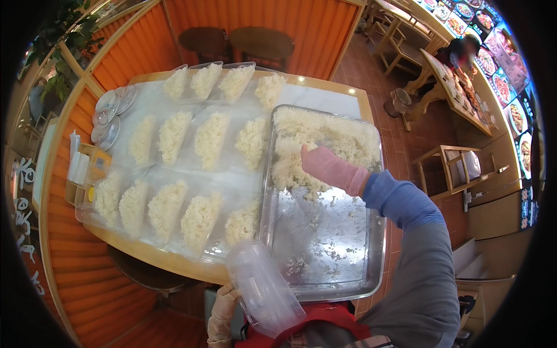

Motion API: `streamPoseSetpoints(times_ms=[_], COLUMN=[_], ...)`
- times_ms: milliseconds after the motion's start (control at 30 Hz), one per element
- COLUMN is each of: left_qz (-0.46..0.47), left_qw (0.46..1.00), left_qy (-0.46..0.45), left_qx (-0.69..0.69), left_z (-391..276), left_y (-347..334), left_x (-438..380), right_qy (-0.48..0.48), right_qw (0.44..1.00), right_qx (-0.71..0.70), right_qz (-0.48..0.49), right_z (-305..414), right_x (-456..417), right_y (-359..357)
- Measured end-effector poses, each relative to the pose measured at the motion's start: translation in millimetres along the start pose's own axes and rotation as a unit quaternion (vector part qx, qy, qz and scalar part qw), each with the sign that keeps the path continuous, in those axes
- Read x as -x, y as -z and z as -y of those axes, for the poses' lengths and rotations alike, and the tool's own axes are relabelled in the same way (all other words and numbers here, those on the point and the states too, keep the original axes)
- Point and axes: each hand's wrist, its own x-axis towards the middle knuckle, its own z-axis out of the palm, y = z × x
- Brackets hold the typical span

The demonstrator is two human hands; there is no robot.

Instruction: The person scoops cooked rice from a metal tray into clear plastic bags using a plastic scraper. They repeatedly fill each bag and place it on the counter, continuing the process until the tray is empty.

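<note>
My right hand (pixel 333 167), in a pink glove under a blue sleeve cuff, is low over cooked white rice (pixel 343 128) in a large metal tray (pixel 322 243). Its fingers are curled and mostly hidden. A pale, blurred shape beside the thumb is unclear. The rice covers the tray's far half; the near half shows bare metal with scattered grains. At the bottom, my left hand (pixel 225 300), in a cream glove, holds a tilted stack of clear plastic containers (pixel 263 285) by its left side. Left of the tray, clear containers with heaped rice (pixel 167 211) stand in rows.
The table (pixel 174 263) has a wooden edge. Wrapped dishes (pixel 106 117) and a wooden holder with white papers (pixel 80 167) line its left side. Orange partitions (pixel 261 15) border it; stools (pixel 261 43) stand beyond. Another person (pixel 463 52) sits at a table far right.
</note>
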Motion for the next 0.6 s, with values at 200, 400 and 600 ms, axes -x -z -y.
streamPoseSetpoints(times_ms=[200, 400, 600], left_qz=[0.008, 0.016, 0.036], left_qw=[0.999, 1.0, 0.998], left_qy=[0.006, 0.009, -0.021], left_qx=[0.03, -0.021, 0.042], left_z=[8.1, 2.1, -1.0], left_y=[6.4, 2.9, -9.3], left_x=[-4.0, -2.6, -0.2], right_qy=[-0.117, -0.165, -0.392], right_qw=[0.991, 0.979, 0.875], right_qx=[-0.04, -0.052, -0.27], right_qz=[0.061, 0.11, 0.091], right_z=[-35.5, 27.0, -17.5], right_x=[22.0, 38.4, 116.1], right_y=[33.9, -32.8, -18.0])
